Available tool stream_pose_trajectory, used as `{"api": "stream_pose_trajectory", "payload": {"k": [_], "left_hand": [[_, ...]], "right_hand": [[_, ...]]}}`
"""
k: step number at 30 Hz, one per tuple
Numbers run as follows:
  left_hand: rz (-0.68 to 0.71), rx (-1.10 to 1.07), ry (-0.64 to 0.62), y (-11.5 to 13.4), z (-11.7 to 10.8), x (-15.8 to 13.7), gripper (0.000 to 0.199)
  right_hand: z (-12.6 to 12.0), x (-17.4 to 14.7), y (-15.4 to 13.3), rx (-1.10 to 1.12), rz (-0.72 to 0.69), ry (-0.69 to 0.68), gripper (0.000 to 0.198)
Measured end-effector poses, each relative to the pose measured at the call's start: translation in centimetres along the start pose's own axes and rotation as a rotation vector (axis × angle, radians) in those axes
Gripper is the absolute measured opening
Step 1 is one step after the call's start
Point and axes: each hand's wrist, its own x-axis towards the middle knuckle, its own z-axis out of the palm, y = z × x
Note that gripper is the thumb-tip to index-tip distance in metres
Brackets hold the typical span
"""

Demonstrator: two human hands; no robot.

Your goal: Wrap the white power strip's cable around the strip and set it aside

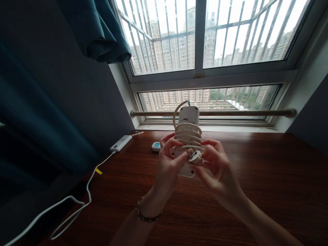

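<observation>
A white power strip (pixel 189 115) is held up above the wooden table, its back with screw holes facing me. Its white cord (pixel 188 134) is wound round the middle in several turns, and one loop rises at the upper left. My left hand (pixel 167 160) grips the strip and the wound cord from the left, thumb near the plug's pins. Between the fingers of my right hand (pixel 217 167) is the white plug (pixel 195 158), pins pointing up and left. Part of the strip is hidden behind my fingers and the plug.
On the dark wooden table (pixel 269 177), a small white device with blue (pixel 156 147) lies behind my left hand. Farther left lies a white power strip (pixel 121 143), its cable (pixel 88 191) running toward the lower left. A metal rail (pixel 246 113) crosses before the window; a blue curtain (pixel 102 37) hangs left.
</observation>
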Motion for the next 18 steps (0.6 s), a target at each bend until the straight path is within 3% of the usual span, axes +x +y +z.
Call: {"api": "stream_pose_trajectory", "payload": {"k": [7, 11, 18], "left_hand": [[-0.209, -0.136, -0.068, 0.8, -0.4, 0.7, 0.024], [-0.314, -0.12, -0.056, 0.5, -0.6, 0.9, 0.026], [-0.195, 0.114, 0.03, -0.8, 0.3, 0.9, 0.023]], "right_hand": [[0.1, -0.3, 0.1, -0.17, -0.054, -0.02, 0.011], [-0.2, -0.2, 0.5, -0.18, -0.004, -0.048, 0.012], [-0.3, 0.5, 1.4, 0.077, 0.088, 0.009, 0.026]]}}
